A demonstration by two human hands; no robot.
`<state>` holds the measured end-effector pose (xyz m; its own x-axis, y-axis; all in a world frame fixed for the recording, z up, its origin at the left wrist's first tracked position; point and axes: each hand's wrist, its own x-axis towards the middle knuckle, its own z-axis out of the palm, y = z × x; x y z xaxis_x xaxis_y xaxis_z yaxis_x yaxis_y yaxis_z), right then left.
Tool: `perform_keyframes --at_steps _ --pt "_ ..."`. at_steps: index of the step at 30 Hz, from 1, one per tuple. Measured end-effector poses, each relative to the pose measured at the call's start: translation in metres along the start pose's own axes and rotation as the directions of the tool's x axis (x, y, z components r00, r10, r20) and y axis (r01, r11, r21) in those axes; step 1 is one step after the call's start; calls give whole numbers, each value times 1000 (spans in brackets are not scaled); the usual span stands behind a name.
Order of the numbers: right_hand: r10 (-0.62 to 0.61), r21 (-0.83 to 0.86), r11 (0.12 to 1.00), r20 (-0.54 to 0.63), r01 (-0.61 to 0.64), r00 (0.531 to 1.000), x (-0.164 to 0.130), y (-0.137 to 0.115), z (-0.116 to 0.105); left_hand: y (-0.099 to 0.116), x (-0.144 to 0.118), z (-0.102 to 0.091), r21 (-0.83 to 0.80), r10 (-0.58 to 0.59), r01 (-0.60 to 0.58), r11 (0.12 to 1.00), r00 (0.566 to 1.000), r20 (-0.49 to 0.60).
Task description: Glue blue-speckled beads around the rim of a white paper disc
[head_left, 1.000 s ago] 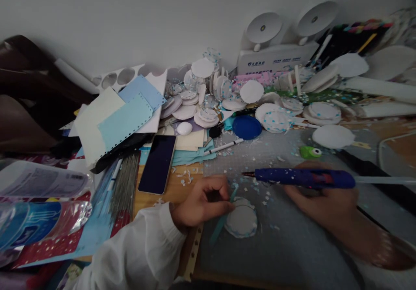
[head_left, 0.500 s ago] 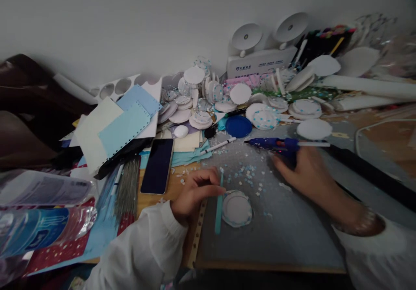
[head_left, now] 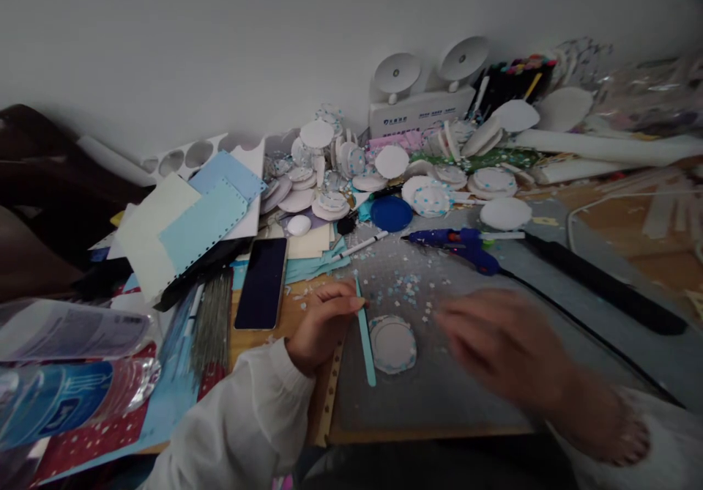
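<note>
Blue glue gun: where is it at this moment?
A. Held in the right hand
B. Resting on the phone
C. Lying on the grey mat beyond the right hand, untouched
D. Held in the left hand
C: the blue glue gun lies on the grey mat beyond the blurred right hand; the left hand is at a teal stick.

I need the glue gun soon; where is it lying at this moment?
The glue gun lies on the grey mat, right of centre, just right of the dark blue lid and beyond the right hand.

Left hand (head_left: 321,321) curled, fingertips pinched; right hand (head_left: 497,343) spread flat (blurred).
</note>
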<state>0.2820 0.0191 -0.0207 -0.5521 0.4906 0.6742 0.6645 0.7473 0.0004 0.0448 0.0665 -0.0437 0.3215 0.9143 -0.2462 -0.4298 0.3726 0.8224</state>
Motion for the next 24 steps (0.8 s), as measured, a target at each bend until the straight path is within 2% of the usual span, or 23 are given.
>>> perform_keyframes --at_steps 2,3,7,10,14,16,18,20,21,22,24 --pt "-181 56 982 28 179 983 20 -6 14 0 -1 1 -2 0 0 1000 1000 -7" --pt "-234 68 971 55 230 971 29 -8 21 0 -1 1 -2 0 0 1000 1000 -8" --pt "-451 42 892 -15 451 892 54 -11 44 2 -4 2 6 3 -3 1000 1000 4" --pt "-527 2 849 -59 528 848 58 -8 49 2 -5 1 16 20 -21 1000 1000 5" --pt "-532 36 842 -111 538 839 54 -2 45 0 -5 -1 68 60 -63 996 997 46" --pt "-463 99 875 -113 474 879 52 4 39 -1 -4 -2 120 72 -82 989 994 87" --pt "-344 162 919 -113 359 932 48 11 32 -2 -3 -3 219 102 -129 967 986 130" --pt "-173 259 945 -124 200 977 44 20 27 -1 -2 -4 370 171 -220 902 972 162" --pt "-47 332 938 -150 95 988 40 24 27 0 -1 -6 448 220 -280 849 958 183" --pt "98 410 912 -171 -20 980 37 27 28 2 0 -7 518 266 -339 786 940 212" --pt "367 537 816 -192 -216 910 29 28 33 6 0 -9 627 303 -427 652 904 301"
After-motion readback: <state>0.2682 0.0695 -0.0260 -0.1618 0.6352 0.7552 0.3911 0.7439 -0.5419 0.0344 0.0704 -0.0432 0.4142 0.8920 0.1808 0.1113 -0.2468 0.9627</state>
